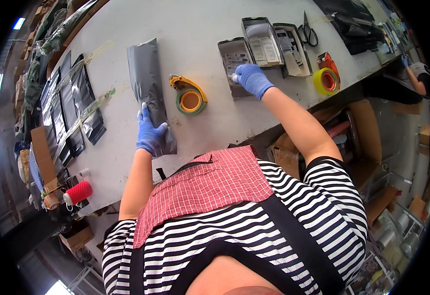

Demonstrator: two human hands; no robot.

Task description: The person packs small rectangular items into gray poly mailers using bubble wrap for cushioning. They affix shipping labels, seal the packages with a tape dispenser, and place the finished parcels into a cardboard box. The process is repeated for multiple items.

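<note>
My left hand, in a blue glove, lies on the lower part of a long grey plastic mailing bag, fingers stretched out and thumb apart. My right hand, also gloved in blue, is over a small open box of printed labels. Its fingers are closed at the labels; the pale fingertips hide whether a label is pinched. Two more small open boxes stand beside it, one holding printed slips, the other holding labels. A yellow tape dispenser lies between my hands.
Black scissors and a red tape dispenser with yellow tape lie right of the boxes. Black plastic bags are taped down at left, near a red spool. More black bags lie far right, where another person stands. A cardboard box sits below the table edge.
</note>
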